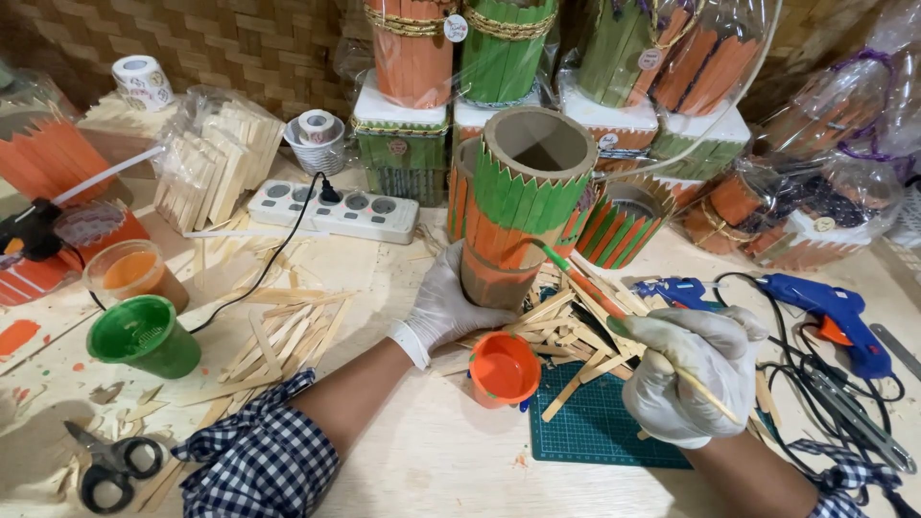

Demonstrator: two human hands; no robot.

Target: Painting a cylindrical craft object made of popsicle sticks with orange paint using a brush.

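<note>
- Left hand (443,305): I log it gloved in white, wrapped around the lower part of the cardboard tube (518,197), fingers closed on its left side.
- Cardboard tube: I see it upright but tipped slightly, open mouth toward the camera, clad in green pointed sticks above and orange-painted sticks below. It sits directly above and to the right of the left hand, at the centre of the table (432,460).
- Right hand (693,374): gloved, closed in a pen grip on a thin paintbrush (585,288).
- Paintbrush: I note it runs up and left from the right hand; its tip touches the tube at the join between green and orange.
- Orange paint cup (504,367): open, on the table between the two hands, just below the tube.
- Green cutting mat (595,427): under the right hand, with loose wooden sticks (561,326) heaped on its upper edge.
- Green paint cup (146,336): well to the left, apart from both hands.
- Blue glue gun (833,318): right of the right hand.
- Scissors (113,460): lower left corner.
</note>
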